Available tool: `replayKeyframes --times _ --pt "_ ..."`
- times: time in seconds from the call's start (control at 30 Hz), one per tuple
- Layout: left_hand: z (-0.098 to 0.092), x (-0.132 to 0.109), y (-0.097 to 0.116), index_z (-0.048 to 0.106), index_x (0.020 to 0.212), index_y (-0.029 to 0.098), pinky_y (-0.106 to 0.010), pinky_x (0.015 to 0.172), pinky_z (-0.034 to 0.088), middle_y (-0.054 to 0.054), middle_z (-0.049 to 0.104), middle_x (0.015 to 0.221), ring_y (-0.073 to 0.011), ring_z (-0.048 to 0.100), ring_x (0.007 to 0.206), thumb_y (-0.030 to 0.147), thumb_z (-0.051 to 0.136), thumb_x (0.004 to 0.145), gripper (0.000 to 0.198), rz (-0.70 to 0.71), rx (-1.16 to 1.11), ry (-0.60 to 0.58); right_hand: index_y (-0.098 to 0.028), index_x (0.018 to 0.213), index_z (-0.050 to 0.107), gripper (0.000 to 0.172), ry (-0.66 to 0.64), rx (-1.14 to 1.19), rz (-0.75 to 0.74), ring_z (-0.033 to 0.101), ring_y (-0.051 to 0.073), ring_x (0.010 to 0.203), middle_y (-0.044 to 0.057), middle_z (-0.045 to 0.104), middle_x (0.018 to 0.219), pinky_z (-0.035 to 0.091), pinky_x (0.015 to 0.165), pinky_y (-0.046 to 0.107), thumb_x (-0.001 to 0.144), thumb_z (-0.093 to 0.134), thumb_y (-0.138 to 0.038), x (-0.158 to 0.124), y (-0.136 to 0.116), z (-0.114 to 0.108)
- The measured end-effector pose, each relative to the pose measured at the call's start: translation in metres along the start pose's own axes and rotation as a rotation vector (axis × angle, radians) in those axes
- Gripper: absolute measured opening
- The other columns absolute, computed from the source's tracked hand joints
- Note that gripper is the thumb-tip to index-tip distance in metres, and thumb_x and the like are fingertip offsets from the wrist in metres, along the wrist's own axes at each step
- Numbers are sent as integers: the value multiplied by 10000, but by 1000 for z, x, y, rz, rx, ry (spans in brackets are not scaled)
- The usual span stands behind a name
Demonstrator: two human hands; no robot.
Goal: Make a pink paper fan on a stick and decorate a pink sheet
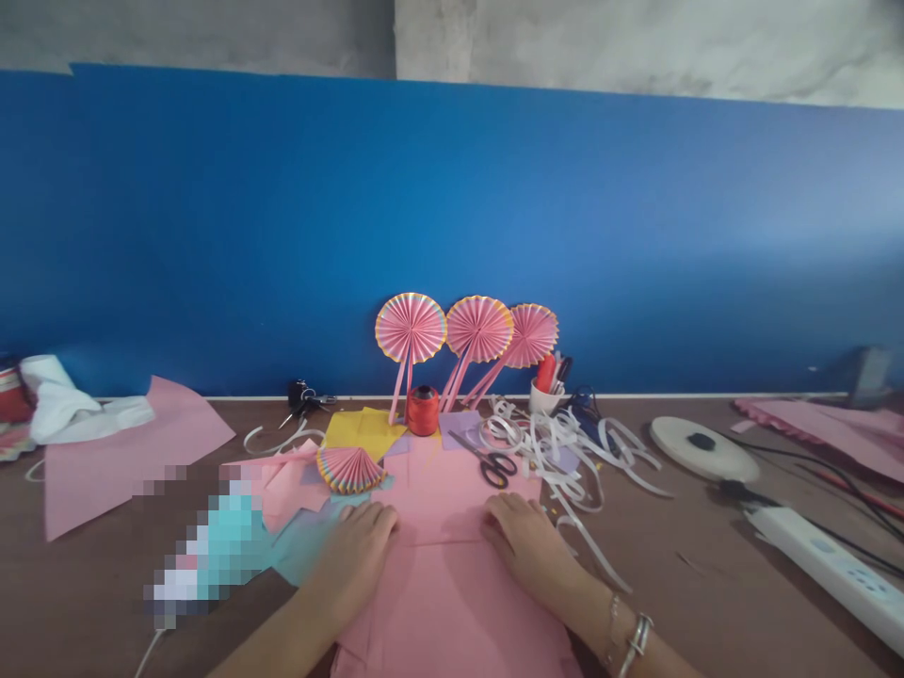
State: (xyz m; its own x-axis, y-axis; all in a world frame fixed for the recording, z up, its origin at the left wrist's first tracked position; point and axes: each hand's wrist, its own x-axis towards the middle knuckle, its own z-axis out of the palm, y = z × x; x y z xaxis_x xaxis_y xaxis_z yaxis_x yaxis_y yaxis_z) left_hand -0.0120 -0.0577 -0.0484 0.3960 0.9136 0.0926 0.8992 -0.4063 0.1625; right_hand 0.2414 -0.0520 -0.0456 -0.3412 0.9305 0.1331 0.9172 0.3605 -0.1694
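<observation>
A sheet of pink paper (452, 504) lies on a larger pink sheet (466, 603) on the table, a crosswise edge or fold between my hands. My left hand (360, 546) is closed at its left side, fingers bent over the paper; the thumb is mostly hidden. At the right side my right hand (523, 541), with bracelets on its wrist, is closed on the paper too. Black-handled scissors (494, 466) rest just beyond my right hand. Beyond my left hand is a pleated pink paper fan (351, 469).
Pleated pink rosettes (411, 328) lean on the blue wall behind a red thread spool (423, 411). Curled white strips (565, 461) and a white cup of tools (545, 397) are right of the spool. A power strip (826, 565) lies far right; a pixelated object (218, 551) lies left.
</observation>
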Motion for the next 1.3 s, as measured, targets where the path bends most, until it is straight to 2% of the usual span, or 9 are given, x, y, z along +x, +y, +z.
replayKeyframes --times 0.13,0.23,0.3,0.47,0.6,0.77,1.0,1.13,1.3 --pt "2 -1 4 568 1097 241 -321 784 353 -41 553 986 -197 478 937 72 413 885 312 175 85 87 -220 953 584 162 59 -69 -168 482 197 870 41 573 928 272 722 312 851 509 -120 -2 -6 -1" --pt "3 0 7 495 1231 305 -302 753 353 -36 524 969 -187 455 887 98 430 891 403 374 148 82 -244 1063 575 236 24 -148 -357 465 189 815 40 568 897 267 687 313 866 502 -138 -2 -13 0" --pt "3 1 8 484 1247 325 -303 738 349 -34 515 941 -188 448 865 124 433 900 403 413 167 67 -251 1119 563 266 12 -177 -424 458 186 791 43 570 879 265 668 313 881 489 -158 -1 -14 0" --pt "-2 1 7 585 1088 278 -308 713 345 -29 523 912 -184 452 843 129 440 901 280 344 83 31 -246 1116 579 279 -39 -158 -423 467 180 817 43 570 888 266 677 311 869 502 -141 -2 -13 -7" --pt "-5 -2 9 612 830 175 -320 703 367 -42 550 874 -189 460 811 63 471 848 180 298 61 -12 -194 912 631 166 -69 -158 -380 474 178 796 37 581 850 265 693 320 871 489 -120 -3 -12 -12" --pt "-8 -2 16 611 812 152 -318 689 406 -59 582 839 -200 502 798 51 463 853 184 268 151 -71 -175 750 606 129 -13 -210 -359 470 182 757 30 586 780 250 696 336 854 538 -143 -1 -12 -5" --pt "-10 -2 20 612 853 144 -319 649 431 -81 608 884 -224 555 824 30 479 828 176 217 235 -158 -177 764 607 87 -16 -209 -331 465 188 742 43 586 792 234 667 335 829 562 -142 -1 -12 2" --pt "-6 -2 15 616 864 153 -349 695 437 -74 619 881 -237 555 844 45 473 831 183 213 196 -121 -174 795 589 101 -9 -192 -286 464 199 770 47 585 814 232 695 339 801 540 -85 -3 -12 6" --pt "-6 0 11 617 890 160 -353 772 428 -57 626 919 -213 548 863 28 433 847 230 124 52 -73 -165 886 577 176 -72 -164 -203 483 197 789 53 599 864 236 708 334 793 497 -39 -2 -11 5"
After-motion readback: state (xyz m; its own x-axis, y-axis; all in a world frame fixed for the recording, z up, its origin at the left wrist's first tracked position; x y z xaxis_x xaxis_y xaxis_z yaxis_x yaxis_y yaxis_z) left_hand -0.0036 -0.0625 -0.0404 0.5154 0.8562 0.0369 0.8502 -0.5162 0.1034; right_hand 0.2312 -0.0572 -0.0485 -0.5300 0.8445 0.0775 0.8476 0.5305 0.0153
